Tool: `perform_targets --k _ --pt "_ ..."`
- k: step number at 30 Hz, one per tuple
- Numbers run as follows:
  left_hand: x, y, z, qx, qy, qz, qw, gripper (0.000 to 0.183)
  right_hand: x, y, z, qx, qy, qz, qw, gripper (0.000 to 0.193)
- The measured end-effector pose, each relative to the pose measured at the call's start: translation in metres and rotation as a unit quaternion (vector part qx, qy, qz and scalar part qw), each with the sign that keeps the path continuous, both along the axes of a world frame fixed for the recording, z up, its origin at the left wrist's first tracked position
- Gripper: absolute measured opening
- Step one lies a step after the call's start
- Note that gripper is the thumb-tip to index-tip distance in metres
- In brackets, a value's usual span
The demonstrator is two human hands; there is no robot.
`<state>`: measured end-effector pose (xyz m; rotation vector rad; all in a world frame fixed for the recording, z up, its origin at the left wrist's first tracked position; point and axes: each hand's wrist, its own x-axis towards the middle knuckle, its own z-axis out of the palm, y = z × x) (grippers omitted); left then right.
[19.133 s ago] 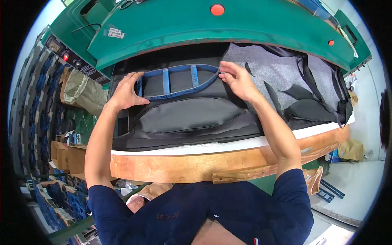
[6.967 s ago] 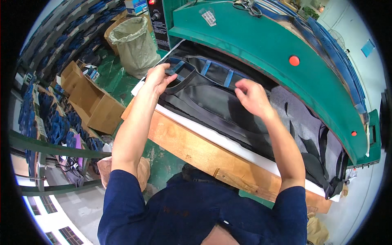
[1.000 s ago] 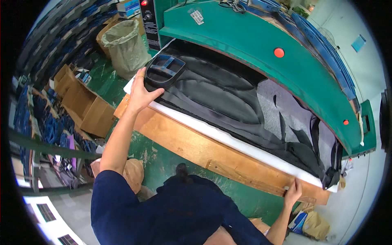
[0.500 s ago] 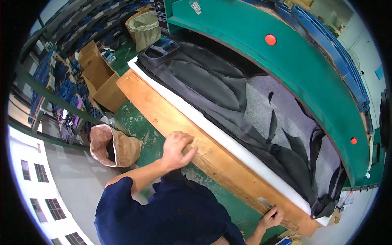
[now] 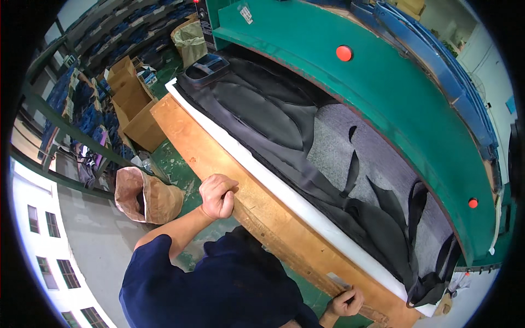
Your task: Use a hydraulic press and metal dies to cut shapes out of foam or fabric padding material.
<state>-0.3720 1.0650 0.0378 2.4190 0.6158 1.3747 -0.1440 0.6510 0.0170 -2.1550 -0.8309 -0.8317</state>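
Observation:
A long wooden board [image 5: 269, 192] runs slantwise in front of me. My left hand [image 5: 217, 195] is closed over its near edge, left of the middle. Farther right along the same edge my right hand [image 5: 346, 302] is also closed on the board, beside a small shiny strip [image 5: 338, 280]. Beyond the wood lies a thick white slab [image 5: 262, 169]. On top of it rests black sheet material [image 5: 262, 112] with pieces cut out, over a grey textured layer [image 5: 333, 150]. A blue frame-shaped cutting die [image 5: 206, 69] sits on the sheet's far left end.
A green machine beam [image 5: 306, 44] with red buttons [image 5: 344, 53] arches over the far side. Blue dies [image 5: 432, 60] lie on top of it. On the floor at left stand a brown paper sack [image 5: 147, 197] and an open cardboard box [image 5: 134, 106]. Racks full of blue dies [image 5: 126, 27] line the back.
The fingers of my left hand have curled in tighter on the board's edge. My right hand stays on the edge. The whole view has shifted slightly, so the board and machine appear farther left.

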Motion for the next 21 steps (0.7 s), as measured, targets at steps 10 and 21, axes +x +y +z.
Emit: perform_targets --k 10,21 --pt "0.006 0.007 -0.014 0.022 -0.067 0.011 0.997 0.012 -0.002 0.011 -0.005 0.022 -0.003 -0.03 0.999 0.008" --pt "0.022 0.026 -0.028 0.036 -0.019 0.057 0.998 0.018 0.007 0.034 -0.009 -0.006 -0.012 -0.11 0.994 0.017"
